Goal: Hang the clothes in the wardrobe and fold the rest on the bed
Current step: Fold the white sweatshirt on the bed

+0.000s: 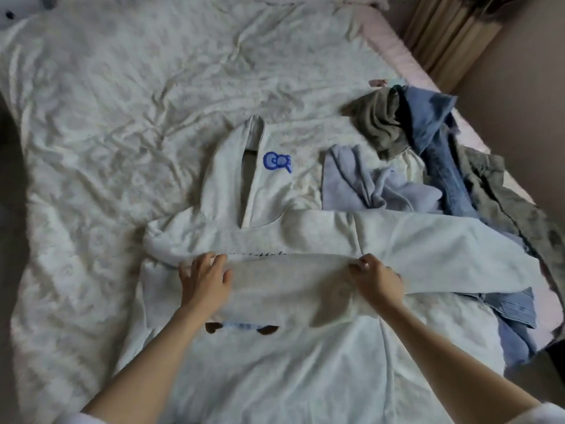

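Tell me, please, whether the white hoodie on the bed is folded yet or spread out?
Partly folded: the white hoodie lies flat, hood spread, while the left hand and right hand grip a doubled-over band across it.

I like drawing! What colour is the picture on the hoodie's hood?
Blue, on the white hoodie's hood, seen clearly in the head view.

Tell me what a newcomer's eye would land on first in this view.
First, the white hoodie spread on the bed's pale quilt, with the left hand and right hand gripping a folded sleeve across its chest. Next, the blue logo on its hood, then the heap of unfolded clothes at the right, jeans among them.
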A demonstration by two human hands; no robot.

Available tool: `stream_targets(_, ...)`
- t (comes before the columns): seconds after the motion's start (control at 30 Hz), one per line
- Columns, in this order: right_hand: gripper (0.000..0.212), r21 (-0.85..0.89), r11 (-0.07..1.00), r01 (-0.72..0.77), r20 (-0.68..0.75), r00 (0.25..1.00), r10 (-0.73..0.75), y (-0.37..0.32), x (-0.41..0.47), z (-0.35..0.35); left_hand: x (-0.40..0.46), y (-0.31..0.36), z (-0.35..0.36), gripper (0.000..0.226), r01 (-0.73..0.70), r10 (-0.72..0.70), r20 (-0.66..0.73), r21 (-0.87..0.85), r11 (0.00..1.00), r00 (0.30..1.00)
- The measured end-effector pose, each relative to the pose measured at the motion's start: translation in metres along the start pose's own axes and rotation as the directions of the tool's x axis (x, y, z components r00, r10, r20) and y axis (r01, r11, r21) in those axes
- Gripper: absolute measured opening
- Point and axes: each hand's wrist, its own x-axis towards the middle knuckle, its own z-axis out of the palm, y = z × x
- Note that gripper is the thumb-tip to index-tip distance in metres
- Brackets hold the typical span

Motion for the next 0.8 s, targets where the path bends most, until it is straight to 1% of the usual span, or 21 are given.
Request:
stream_targets(0.07,0.024,-0.211,0.974,0.081,-0.052,0.994,-0.094,0.006,0.023,-0.011,0.016,0.006,-0.004,0.041,-0.007,0.006,0.035,0.005,1.0,0.999)
stream_targets(0.13,0.025,-0.36,0.925,0.119,-0.074,0.985,-0.156,0.007,0.042,-0.015,0.032,0.007,-0.004,0.044,-0.03,0.025,0.097,0.055,0.998,0.995)
stream_targets(0.17,0.025,-0.414,0.901,0.129,-0.063,0.984,-0.169,0.006,0.049,-0.014,0.038,0.005,-0.002,0.044,-0.036,0.025,0.132,0.084,0.996,0.991)
stream_targets(0.27,0.026,-0.574,0.803,0.161,0.043,0.985,-0.166,0.008,0.061,-0.001,0.055,-0.006,-0.001,0.045,-0.035,0.002,0.2,0.159,0.987,0.98)
stream_targets(0.3,0.029,-0.593,0.788,0.166,0.069,0.985,-0.155,0.009,0.061,0.004,0.058,-0.013,-0.002,0.045,-0.023,-0.017,0.212,0.183,0.983,0.977)
stream_targets(0.37,0.039,-0.565,0.805,0.181,0.09,0.983,-0.159,0.008,0.064,0.019,0.068,-0.029,-0.002,0.044,-0.016,-0.042,0.225,0.252,0.968,0.973)
stream_targets(0.47,0.045,-0.489,0.825,0.284,0.135,0.959,-0.25,-0.001,0.062,0.042,0.078,-0.049,-0.004,0.029,-0.026,-0.037,0.221,0.278,0.96,0.975)
stream_targets(0.53,0.044,-0.445,0.836,0.321,0.149,0.947,-0.285,-0.011,0.062,0.054,0.083,-0.053,-0.005,0.029,-0.044,-0.003,0.178,0.258,0.965,0.984)
stream_targets(0.57,0.042,-0.425,0.85,0.31,0.137,0.951,-0.279,-0.015,0.063,0.057,0.084,-0.053,-0.007,0.031,-0.059,0.03,0.136,0.217,0.974,0.99)
stream_targets(0.63,0.032,-0.405,0.873,0.273,0.099,0.962,-0.255,-0.021,0.068,0.058,0.09,-0.055,-0.013,0.033,-0.097,0.097,-0.012,0.017,0.995,0.995)
stream_targets(0.67,0.027,-0.399,0.879,0.259,0.08,0.965,-0.248,-0.022,0.071,0.057,0.093,-0.056,-0.019,0.035,-0.104,0.098,-0.078,-0.084,0.991,0.992)
stream_targets(0.7,0.024,-0.394,0.884,0.25,0.062,0.967,-0.246,-0.023,0.074,0.056,0.096,-0.058,-0.026,0.037,-0.102,0.085,-0.12,-0.14,0.985,0.989)
stream_targets(0.73,0.022,-0.394,0.886,0.246,0.043,0.968,-0.249,-0.024,0.077,0.054,0.098,-0.06,-0.031,0.039,-0.106,0.083,-0.171,-0.129,0.986,0.982)
stream_targets(0.77,0.02,-0.399,0.885,0.24,0.023,0.967,-0.253,-0.024,0.079,0.052,0.098,-0.061,-0.034,0.043,-0.122,0.104,-0.228,-0.065,0.99,0.968)
stream_targets(0.8,0.019,-0.405,0.885,0.23,-0.004,0.967,-0.253,-0.024,0.081,0.049,0.098,-0.061,-0.035,0.045,-0.133,0.132,-0.256,0.014,0.991,0.958)
